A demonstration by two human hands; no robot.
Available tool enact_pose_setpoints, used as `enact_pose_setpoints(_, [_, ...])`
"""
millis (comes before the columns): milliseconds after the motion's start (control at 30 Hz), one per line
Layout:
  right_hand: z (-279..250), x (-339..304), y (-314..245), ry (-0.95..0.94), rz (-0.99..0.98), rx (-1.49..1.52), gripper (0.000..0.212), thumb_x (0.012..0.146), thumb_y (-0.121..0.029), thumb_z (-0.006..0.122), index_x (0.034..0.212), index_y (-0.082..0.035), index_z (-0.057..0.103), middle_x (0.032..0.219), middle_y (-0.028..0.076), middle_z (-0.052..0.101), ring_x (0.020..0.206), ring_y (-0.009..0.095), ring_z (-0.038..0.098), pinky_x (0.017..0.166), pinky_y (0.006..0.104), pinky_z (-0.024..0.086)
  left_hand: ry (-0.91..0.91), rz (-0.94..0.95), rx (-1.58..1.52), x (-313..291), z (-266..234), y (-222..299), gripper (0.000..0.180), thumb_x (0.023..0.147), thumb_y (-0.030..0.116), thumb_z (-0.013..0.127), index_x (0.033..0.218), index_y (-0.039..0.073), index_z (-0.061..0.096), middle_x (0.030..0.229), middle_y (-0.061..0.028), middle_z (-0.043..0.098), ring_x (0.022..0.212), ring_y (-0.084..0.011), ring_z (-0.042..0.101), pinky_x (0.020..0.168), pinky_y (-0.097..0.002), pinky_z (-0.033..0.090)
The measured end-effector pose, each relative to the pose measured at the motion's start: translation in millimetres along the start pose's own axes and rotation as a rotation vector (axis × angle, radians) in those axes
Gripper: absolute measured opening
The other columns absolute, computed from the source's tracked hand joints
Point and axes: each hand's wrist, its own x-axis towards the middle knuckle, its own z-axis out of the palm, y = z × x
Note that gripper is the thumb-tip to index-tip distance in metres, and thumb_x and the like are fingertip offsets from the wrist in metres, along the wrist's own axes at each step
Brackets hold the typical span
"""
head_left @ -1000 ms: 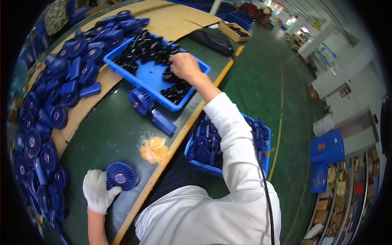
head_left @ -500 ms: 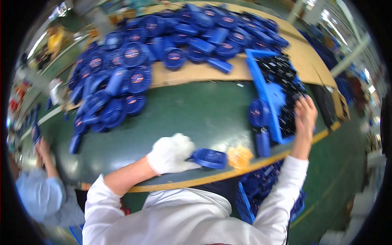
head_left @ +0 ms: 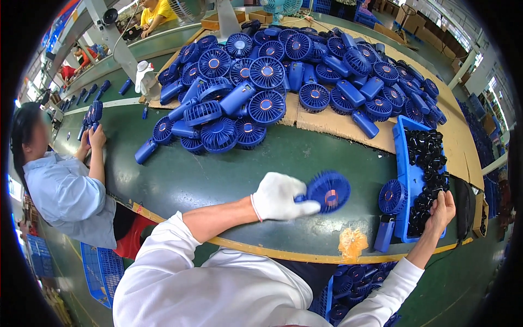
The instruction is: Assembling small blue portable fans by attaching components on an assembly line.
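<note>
My left hand point(head_left: 283, 197), in a white glove, is closed around a blue handheld fan point(head_left: 330, 192), lifted over the green table; the fan's round head is smeared by motion. My right hand point(head_left: 440, 212) is bare and reaches to the right side of a blue tray point(head_left: 402, 180). Its fingers are pinched on a small black part, partly hidden among the many black parts point(head_left: 427, 158) in that tray. Against the tray's left wall a second blue fan point(head_left: 393, 197) rests on the table, its handle toward me.
A large heap of blue fans point(head_left: 267, 72) covers cardboard at the table's far side. An orange-yellow patch point(head_left: 353, 243) marks the near edge. Below stands a crate of fans point(head_left: 348, 289). On the left, a co-worker point(head_left: 68, 180) holds fans; blue crates point(head_left: 101, 272) stand behind them.
The view has swung left, bringing the co-worker further in. My left hand has turned the fan so its round head shows. My right hand sits nearer the tray's close end.
</note>
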Motion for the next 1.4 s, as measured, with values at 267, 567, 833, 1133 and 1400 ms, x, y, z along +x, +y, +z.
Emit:
enact_pose_setpoints(267, [32.3,-51.3,-13.8,0.011,-0.043,0.273,0.010,0.089,0.002,0.062,0.097,-0.003,0.058,0.083,0.007,0.063,0.066,0.012,0.060,0.050,0.0191,0.047,0.151,-0.194,-1.122,8.7,23.3,-34.7,0.028,0.081,0.026,0.072,0.098,0.003,0.069,0.088,-0.0010,0.066,0.079,-0.0075,0.059,0.074,-0.0252,0.049])
enact_pose_setpoints(567, [187.6,-245.6,24.5,-0.384,0.220,0.487,0.024,0.087,0.004,0.063,0.111,0.003,0.059,0.092,0.012,0.065,0.067,0.019,0.067,0.045,0.0238,0.048,0.111,-0.206,-1.158,3.6,27.0,-19.5,0.038,0.095,0.035,0.050,0.098,0.000,0.063,0.078,-0.0066,0.064,0.062,-0.0123,0.059,0.061,-0.0271,0.048])
enact_pose_setpoints(833, [214.1,-288.5,44.6,-0.390,0.255,0.486,0.024,0.088,0.002,0.065,0.112,0.004,0.062,0.102,0.010,0.060,0.070,0.013,0.061,0.049,0.0218,0.046,0.043,-0.078,-0.713,-3.6,18.5,-29.8,0.039,0.073,0.044,0.064,0.083,0.006,0.069,0.073,-0.0127,0.065,0.067,-0.0282,0.066,0.061,-0.0345,0.050])
enact_pose_setpoints(1133, [203.6,-283.4,62.4,-0.284,0.107,0.013,0.028,0.072,0.012,0.058,0.098,0.009,0.063,0.106,0.011,0.057,0.081,0.013,0.057,0.067,0.0223,0.047,0.110,-0.053,-0.352,8.5,23.6,-12.7,0.030,0.067,0.027,0.076,0.084,0.003,0.069,0.072,-0.0136,0.068,0.062,-0.0194,0.067,0.059,-0.0338,0.052])
enact_pose_setpoints(1400, [197.5,-274.8,48.1,-0.481,0.048,0.233,0.056,0.063,-0.020,0.074,0.108,0.009,0.055,0.108,0.013,0.046,0.091,0.020,0.052,0.079,0.0305,0.047,0.175,-0.121,-0.734,-3.3,44.7,-49.9,0.020,0.085,0.010,0.059,0.096,-0.006,0.061,0.082,-0.0070,0.062,0.068,-0.0149,0.058,0.063,-0.0276,0.047])
